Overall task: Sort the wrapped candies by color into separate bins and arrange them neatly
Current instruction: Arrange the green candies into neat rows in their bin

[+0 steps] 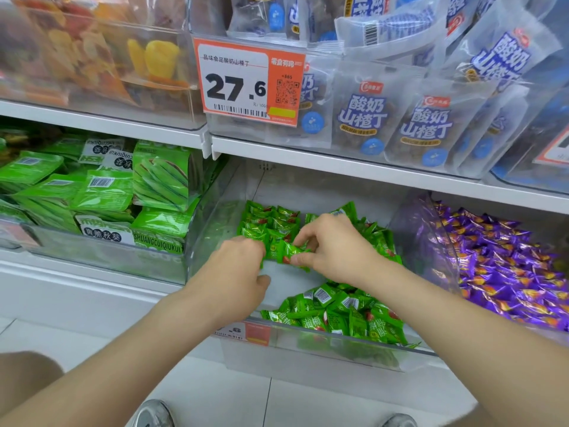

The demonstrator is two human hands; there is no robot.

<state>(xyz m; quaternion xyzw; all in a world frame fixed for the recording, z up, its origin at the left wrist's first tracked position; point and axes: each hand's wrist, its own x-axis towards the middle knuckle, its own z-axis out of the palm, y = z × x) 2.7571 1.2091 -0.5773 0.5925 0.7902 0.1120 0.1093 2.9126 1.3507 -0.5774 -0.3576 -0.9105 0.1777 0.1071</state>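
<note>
A clear plastic bin (308,343) on the lower shelf holds green wrapped candies. A tidy block of them (268,223) lies at the back left, and a loose heap (338,312) fills the front right. Both my hands are inside the bin over its bare white floor. My left hand (237,272) and my right hand (332,245) together pinch a small bunch of green candies (284,252) just in front of the tidy block. The bin to the right holds purple wrapped candies (505,266).
Left of the candy bin stands a bin of green okra snack packets (101,192). The shelf above carries blue-white hawthorn snack bags (363,118) behind an orange price tag (249,81), and dried fruit (92,50) at the left. A white shelf edge (369,171) overhangs the bins.
</note>
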